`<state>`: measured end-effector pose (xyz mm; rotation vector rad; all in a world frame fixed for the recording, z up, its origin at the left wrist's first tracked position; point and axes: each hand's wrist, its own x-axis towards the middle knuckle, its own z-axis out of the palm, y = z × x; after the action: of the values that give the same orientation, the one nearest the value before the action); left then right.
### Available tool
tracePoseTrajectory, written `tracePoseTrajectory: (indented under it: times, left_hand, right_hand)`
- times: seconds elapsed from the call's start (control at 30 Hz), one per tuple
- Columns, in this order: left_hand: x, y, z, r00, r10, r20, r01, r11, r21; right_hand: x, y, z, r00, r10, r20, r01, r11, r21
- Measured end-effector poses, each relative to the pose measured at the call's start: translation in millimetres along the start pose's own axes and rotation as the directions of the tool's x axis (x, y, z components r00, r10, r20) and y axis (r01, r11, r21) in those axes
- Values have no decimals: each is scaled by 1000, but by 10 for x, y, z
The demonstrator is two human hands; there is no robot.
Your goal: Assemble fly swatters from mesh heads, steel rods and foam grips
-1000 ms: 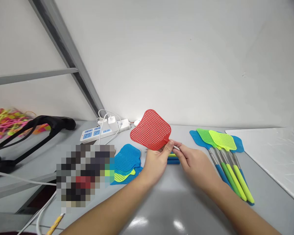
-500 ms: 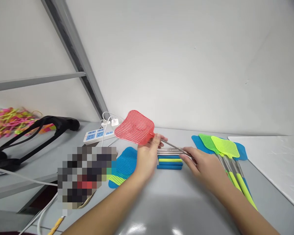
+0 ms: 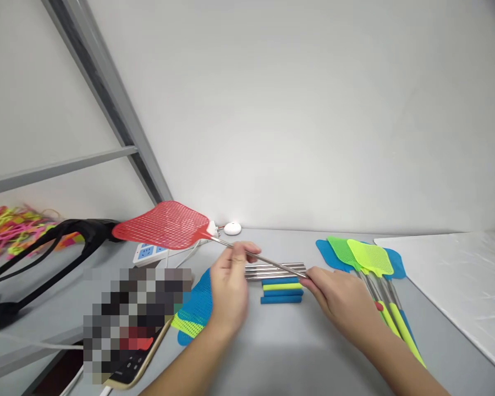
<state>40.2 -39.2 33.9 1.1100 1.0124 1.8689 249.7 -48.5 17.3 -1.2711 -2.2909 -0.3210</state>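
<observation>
A fly swatter with a red mesh head (image 3: 171, 225) and a thin metal rod (image 3: 272, 263) is raised over the table, its head pointing left. My left hand (image 3: 232, 280) is closed round the rod, a short way below the head. Near the rod's other end, my right hand (image 3: 334, 291) pinches it between thumb and fingers. Beneath lie several metal rods (image 3: 253, 270) side by side, and several blue and yellow-green handle tubes (image 3: 281, 301) in front of them. Blue and yellow-green swatter heads (image 3: 196, 305) lie left of my left hand, which partly covers them.
Several swatters with green, yellow and blue heads (image 3: 370, 257) lie stacked at right, beside a white sheet (image 3: 454, 286). At left are a phone (image 3: 138, 366), partly pixelated, a power strip (image 3: 148, 253), cables, a black frame-like object (image 3: 84, 242) and colourful pieces (image 3: 12, 231).
The red swatter head has moved left, away from my left hand, exposing more rod between them. My left hand now grips farther down the rod. The camera view has shifted slightly.
</observation>
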Motion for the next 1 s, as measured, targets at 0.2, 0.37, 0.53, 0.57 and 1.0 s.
tracePoseTrajectory:
  times: [0.2,0.37,0.53,0.57,1.0]
  left_hand:
    - [187,191,-21,993,-27,-115,1,975,-221]
    - [223,405,20,988,-33,-150,-18,945,-325]
    - [199,480,17,979,-79,-189,8,937,-349]
    - [185,464,6,976,-84,-201,9,938,-347]
    - [-417,131,209,957,-258,-130,233,955,-182]
  right_hand:
    - [-361,360,-247,993,-97,-66,85,982,-168]
    - [-766,804,-536,989,-143,-34,131,961,-244]
    - [-1013,1131,-692,986,-164,-15,154,953,-261]
    - [-1021,1162,-690,989,-144,-23,133,957,-256]
    - [-442,660,-504,985,-164,-49,161,985,-55]
